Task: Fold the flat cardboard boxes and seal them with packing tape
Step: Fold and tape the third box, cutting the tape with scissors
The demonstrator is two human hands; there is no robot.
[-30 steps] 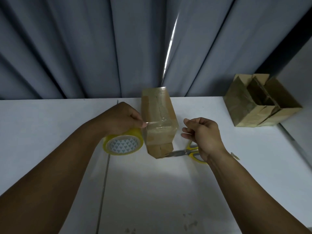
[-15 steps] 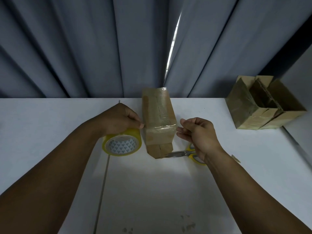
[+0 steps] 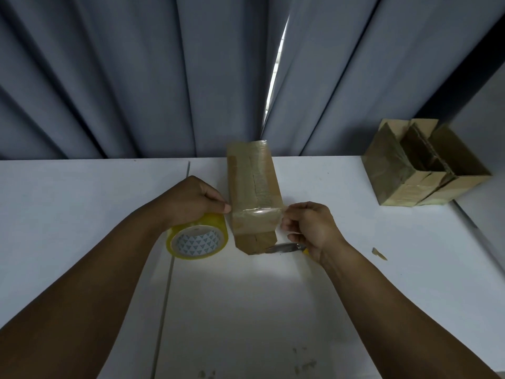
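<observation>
Box (image 3: pixel 252 187) lies mid-bench, close to the far edge, its long axis running near edge to far edge. Flaps are closed and glossy tape already covers its top. A fresh tape strip (image 3: pixel 257 213) crosses the box the short way, left to right, near its near end.

Left hand (image 3: pixel 191 201) is clenched round the yellow tape roll (image 3: pixel 198 239), which sits just beside the box's left side. Its thumb tip is at the box's left top edge, where the strip leaves for the roll. Right hand (image 3: pixel 308 228) is on the opposite side, and its fingers (image 3: pixel 293 210) pinch the strip's free end just past the box's right top edge. So the strip is spanned across the box with one hand at each end.

Scissors (image 3: pixel 284 248) lie on the bench (image 3: pixel 82 214) under the right hand, blades pointing at the box's near right corner. We cannot tell whether they touch it.

We judge this as mid-seal: the strip is laid over the top and its right end is not yet pressed down the side. The cut is due on the left, between roll and box, while the scissors are on the right and nearer the right hand. We reckon that hand has to stick its end down and let go before it can pick them up.

Open boxes (image 3: pixel 426 170) stand at the far right corner, unsealed.
</observation>
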